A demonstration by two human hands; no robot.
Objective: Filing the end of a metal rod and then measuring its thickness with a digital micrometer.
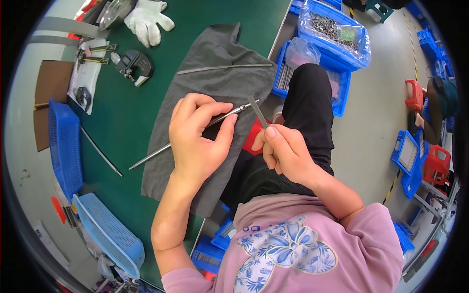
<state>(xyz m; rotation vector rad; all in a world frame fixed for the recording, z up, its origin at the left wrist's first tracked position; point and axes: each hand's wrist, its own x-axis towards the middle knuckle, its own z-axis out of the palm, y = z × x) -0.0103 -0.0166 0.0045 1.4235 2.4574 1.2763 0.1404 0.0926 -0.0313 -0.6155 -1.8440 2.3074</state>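
My left hand (198, 132) pinches a thin silver metal rod (155, 155) between thumb and fingers, above a dark grey cloth (202, 53). The rod slants from lower left up to a thicker, stepped end at the right. In my right hand (288, 151) is a flat grey file-like strip (258, 111), gripped near its lower end. Its upper part crosses the stepped end of the rod; whether they touch I cannot tell. A long thin grey strip (224, 68) lies on the cloth beyond my hands.
On the green table (112, 127) are another thin rod (101, 151), a micrometer (133, 67) and a white glove (146, 23). Blue baskets (66, 146) line the left edge. Right of the table, blue bins (342, 93) hold metal parts beside my leg.
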